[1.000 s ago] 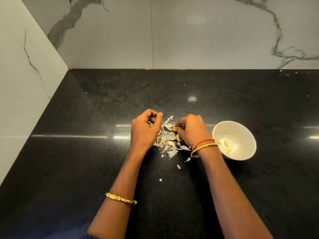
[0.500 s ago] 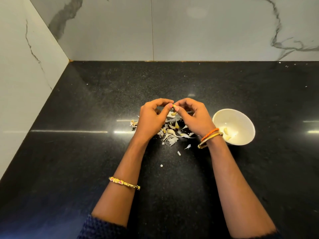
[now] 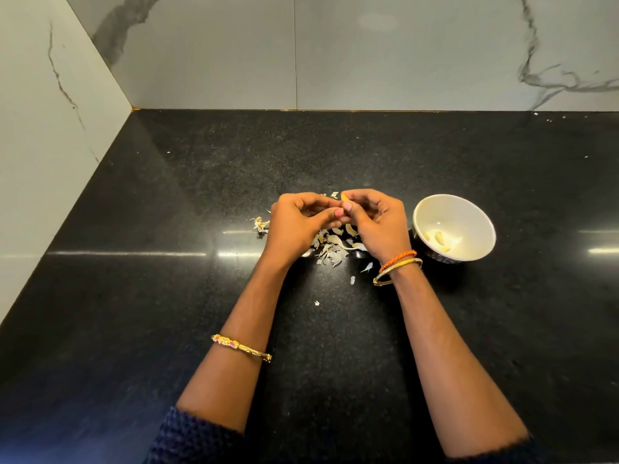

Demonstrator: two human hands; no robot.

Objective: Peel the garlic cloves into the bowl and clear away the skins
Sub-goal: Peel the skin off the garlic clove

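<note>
Both hands met above the pile of skins (image 3: 330,246), the left hand (image 3: 296,222) and the right hand (image 3: 375,222) each pinching one garlic clove (image 3: 345,196) between thumb and fingertips. The clove looked small, firm and likely slippery once bared, best nipped at its ends; the skins were papery, light and apt to scatter. The bowl (image 3: 482,226), holding peeled cloves, stood just right of the right wrist. The dark tabletop (image 3: 167,296) lay open all round, walls well back

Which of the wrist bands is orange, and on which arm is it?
The orange thread band, on the right wrist beside a gold bangle. The left forearm carries only a gold bracelet.
</note>
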